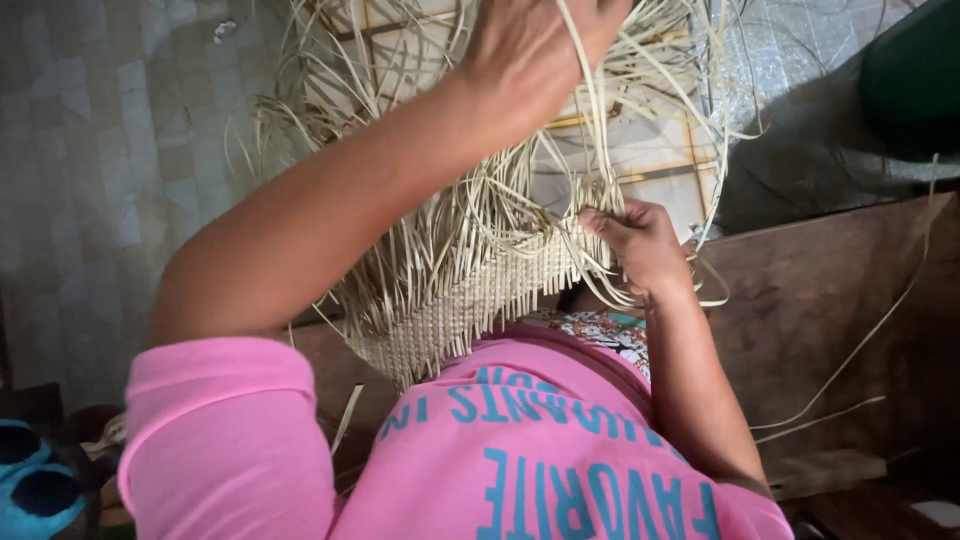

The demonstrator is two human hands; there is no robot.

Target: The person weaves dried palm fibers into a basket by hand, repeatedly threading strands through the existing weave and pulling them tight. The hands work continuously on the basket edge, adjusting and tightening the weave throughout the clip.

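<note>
1. Lowest in the frame, a pink shirt [520, 460] with blue lettering fills the bottom centre.
2. At bottom left sit blue slippers [30, 485] on the tiled floor [90, 150].
3. Mid-frame, the half-woven basket [470, 300] rests against the chest; the right hand [640, 245] pinches loose straw strips [480, 200] at its woven edge, fingers closed narrow on them.
4. At top centre, the left hand [535, 45] is raised among the strips (its fingers are cut off by the frame edge, so I cannot tell their grip).
5. A brown wooden surface [830, 300] lies at right.
</note>
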